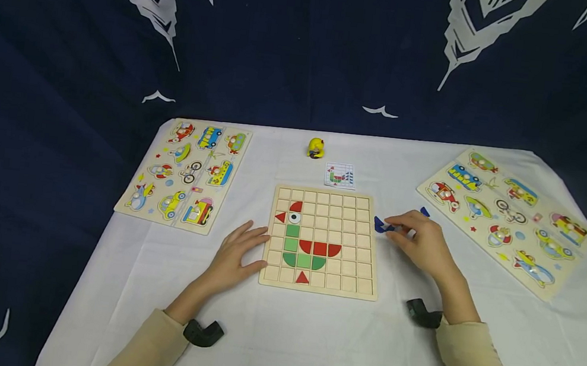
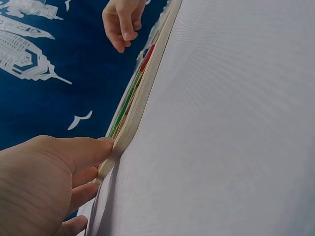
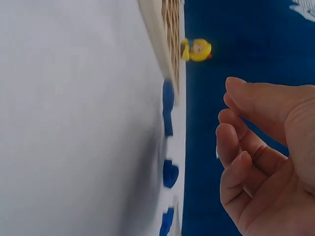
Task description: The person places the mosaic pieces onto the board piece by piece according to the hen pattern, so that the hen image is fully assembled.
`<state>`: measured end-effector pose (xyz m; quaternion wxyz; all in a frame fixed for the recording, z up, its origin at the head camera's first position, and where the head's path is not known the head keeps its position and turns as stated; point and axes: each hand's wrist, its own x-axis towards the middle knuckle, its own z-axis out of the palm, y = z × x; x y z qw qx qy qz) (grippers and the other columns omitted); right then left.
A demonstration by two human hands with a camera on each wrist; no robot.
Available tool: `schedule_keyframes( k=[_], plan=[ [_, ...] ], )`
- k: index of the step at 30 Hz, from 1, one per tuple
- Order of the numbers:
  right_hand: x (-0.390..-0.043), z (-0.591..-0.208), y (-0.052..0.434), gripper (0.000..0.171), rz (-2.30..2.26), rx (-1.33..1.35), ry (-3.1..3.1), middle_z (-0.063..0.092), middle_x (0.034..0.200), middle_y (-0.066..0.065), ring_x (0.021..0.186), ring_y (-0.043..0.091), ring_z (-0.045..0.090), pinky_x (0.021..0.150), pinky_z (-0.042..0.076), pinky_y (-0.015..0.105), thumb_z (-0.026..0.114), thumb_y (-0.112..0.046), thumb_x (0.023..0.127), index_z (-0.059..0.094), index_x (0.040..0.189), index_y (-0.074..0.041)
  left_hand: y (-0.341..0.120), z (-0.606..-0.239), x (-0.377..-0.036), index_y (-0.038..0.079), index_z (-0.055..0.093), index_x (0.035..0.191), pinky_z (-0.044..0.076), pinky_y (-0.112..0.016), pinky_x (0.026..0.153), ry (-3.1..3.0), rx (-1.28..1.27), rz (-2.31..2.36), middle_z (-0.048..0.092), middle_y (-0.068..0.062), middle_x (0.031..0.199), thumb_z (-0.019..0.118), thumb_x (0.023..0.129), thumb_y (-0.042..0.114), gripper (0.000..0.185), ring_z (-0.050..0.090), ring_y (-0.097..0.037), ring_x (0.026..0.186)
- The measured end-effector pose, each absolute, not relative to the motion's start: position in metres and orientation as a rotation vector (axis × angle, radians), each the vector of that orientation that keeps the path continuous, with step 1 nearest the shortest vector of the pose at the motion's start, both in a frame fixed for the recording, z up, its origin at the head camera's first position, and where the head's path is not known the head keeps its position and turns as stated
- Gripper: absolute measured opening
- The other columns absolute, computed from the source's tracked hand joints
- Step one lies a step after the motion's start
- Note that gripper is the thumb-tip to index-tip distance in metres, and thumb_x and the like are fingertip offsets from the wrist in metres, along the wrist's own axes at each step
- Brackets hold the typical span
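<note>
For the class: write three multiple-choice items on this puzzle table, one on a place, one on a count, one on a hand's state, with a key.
1. Where is the yellow toy?
A. beyond the grid board
B. on the left vehicle puzzle
C. under the right hand

2. How many green pieces lie in the grid board?
A. two
B. five
C. nine

3. What is the left hand doing?
A. holding a blue piece
B. resting on the board's left edge, fingers straight
C. lifted off the table

Key: 1 A, the toy stands past the board's far edge. 2 B, two squares above a bottom row of three. 3 B, both head and left wrist views show its fingers against the edge.
</note>
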<state>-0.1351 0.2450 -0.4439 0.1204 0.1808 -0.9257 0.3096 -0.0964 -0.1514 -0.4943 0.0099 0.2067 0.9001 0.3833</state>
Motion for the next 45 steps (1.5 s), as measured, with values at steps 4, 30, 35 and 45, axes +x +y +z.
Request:
schedule_keyframes(
  k=[4, 30, 35, 45],
  plan=[
    [-0.139, -0.449, 0.254, 0.025, 0.900, 0.454, -2.705, 0.068, 0.086, 0.010, 0.072, 0.013, 0.053, 0.058, 0.040, 0.019, 0.078, -0.001, 0.079, 0.073, 0.103, -0.002, -0.152, -0.494, -0.097, 0.007, 0.060, 0.132, 0.016, -0.061, 0.116, 2.810, 0.653, 1.205, 0.049, -0.008, 0.148, 0.076, 0.083, 0.017, 0.053, 0.023, -0.033, 0.148],
    [-0.152, -0.473, 0.260, 0.016, 0.935, 0.362, -2.805, 0.063, 0.082, 0.010, 0.068, 0.012, 0.048, 0.060, 0.039, 0.022, 0.076, 0.001, 0.079, 0.074, 0.094, -0.001, -0.151, -0.492, -0.096, 0.007, 0.060, 0.132, 0.017, -0.061, 0.116, 2.811, 0.659, 1.206, 0.050, -0.009, 0.147, 0.076, 0.083, 0.017, 0.053, 0.024, -0.034, 0.147],
    [-0.152, -0.475, 0.259, 0.015, 0.909, 0.373, -2.807, 0.060, 0.079, 0.008, 0.067, 0.013, 0.046, 0.059, 0.037, 0.024, 0.077, -0.002, 0.079, 0.074, 0.094, -0.002, -0.151, -0.492, -0.096, 0.007, 0.060, 0.132, 0.017, -0.060, 0.116, 2.810, 0.651, 1.203, 0.050, -0.009, 0.148, 0.076, 0.083, 0.016, 0.053, 0.023, -0.034, 0.148],
    [-0.152, -0.474, 0.255, 0.013, 0.842, 0.357, -2.832, 0.059, 0.078, 0.006, 0.064, 0.014, 0.043, 0.055, 0.033, 0.026, 0.077, -0.006, 0.080, 0.074, 0.092, -0.004, -0.151, -0.493, -0.097, 0.006, 0.059, 0.132, 0.017, -0.060, 0.116, 2.804, 0.651, 1.202, 0.050, -0.009, 0.148, 0.075, 0.083, 0.016, 0.053, 0.023, -0.033, 0.148]
  ],
)
